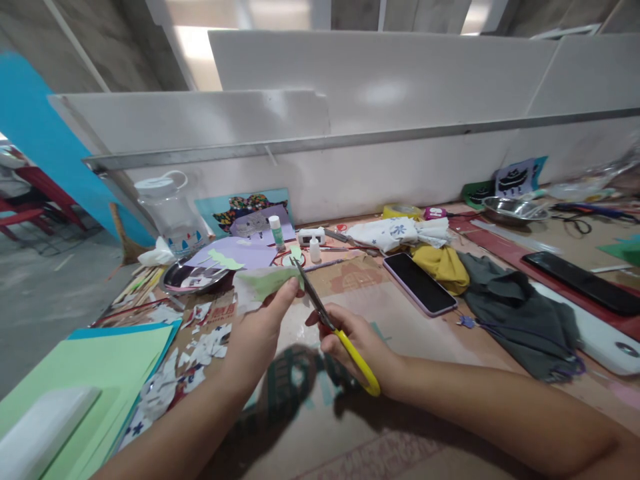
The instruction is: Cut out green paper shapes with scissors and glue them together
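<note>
Between the thumb and fingers of my left hand (267,320) is a piece of pale green paper (263,285), whitish along its left part. My right hand (363,343) grips a pair of scissors (357,360) with yellow handles. Its dark blades point up and away, their tips at the paper's right edge beside my left thumb. Whether the blades touch the paper I cannot tell. Beneath both hands lies a printed cardboard sheet (350,293).
At left are green paper sheets (115,363), paper scraps (165,383) and a metal bowl (173,283). Beyond my hands stand a glue stick (275,232) and a small white bottle (315,250). A phone (420,283) and dark grey cloth (520,320) lie right. A clear jug (173,217) stands back left.
</note>
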{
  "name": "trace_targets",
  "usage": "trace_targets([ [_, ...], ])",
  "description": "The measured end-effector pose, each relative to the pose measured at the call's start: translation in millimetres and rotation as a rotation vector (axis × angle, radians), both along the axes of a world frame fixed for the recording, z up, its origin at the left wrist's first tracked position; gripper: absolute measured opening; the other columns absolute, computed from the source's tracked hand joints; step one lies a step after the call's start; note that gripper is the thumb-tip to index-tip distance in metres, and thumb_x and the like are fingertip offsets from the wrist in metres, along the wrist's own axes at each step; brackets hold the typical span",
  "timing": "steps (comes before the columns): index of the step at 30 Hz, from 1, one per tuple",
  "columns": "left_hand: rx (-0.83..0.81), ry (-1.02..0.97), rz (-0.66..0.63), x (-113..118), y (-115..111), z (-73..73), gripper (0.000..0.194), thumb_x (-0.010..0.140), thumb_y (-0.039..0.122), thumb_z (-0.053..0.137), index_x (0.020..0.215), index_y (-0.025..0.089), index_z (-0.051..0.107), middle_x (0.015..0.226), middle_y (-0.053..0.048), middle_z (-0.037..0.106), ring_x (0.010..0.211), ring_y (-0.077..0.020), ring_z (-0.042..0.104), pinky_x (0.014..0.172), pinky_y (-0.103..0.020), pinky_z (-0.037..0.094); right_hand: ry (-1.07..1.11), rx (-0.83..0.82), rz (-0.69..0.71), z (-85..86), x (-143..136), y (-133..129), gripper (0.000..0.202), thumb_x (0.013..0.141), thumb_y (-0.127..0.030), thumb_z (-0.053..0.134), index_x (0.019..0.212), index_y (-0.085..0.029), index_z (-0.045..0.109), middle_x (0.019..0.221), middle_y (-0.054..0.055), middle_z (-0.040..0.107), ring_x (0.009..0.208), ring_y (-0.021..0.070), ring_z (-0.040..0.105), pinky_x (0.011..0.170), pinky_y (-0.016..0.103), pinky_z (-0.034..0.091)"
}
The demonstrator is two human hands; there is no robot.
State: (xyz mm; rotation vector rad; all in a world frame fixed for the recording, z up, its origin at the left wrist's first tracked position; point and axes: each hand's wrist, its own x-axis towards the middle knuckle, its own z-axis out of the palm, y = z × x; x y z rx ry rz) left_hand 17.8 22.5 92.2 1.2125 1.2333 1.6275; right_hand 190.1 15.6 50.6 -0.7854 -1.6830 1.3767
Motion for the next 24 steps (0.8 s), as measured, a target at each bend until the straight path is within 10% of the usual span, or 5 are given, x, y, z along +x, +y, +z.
trace_targets([
  [24, 0.044, 0.066, -0.010, -12, 6, 8.0, 0.031, 0.080, 0.043, 0.078, 0.094, 0.015, 0.075, 0.094, -0.007, 0.077, 0.090, -0.0235, 0.071, 0.088, -0.034, 0.054, 0.016, 0.002, 0.034, -3.1, 0, -3, 0.054, 0.085, -0.066, 0.065, 0.109, -0.018, 0.062, 0.075, -0.003, 0.048, 0.062, 0.0115, 0.038, 0.057, 0.026, 0.032],
])
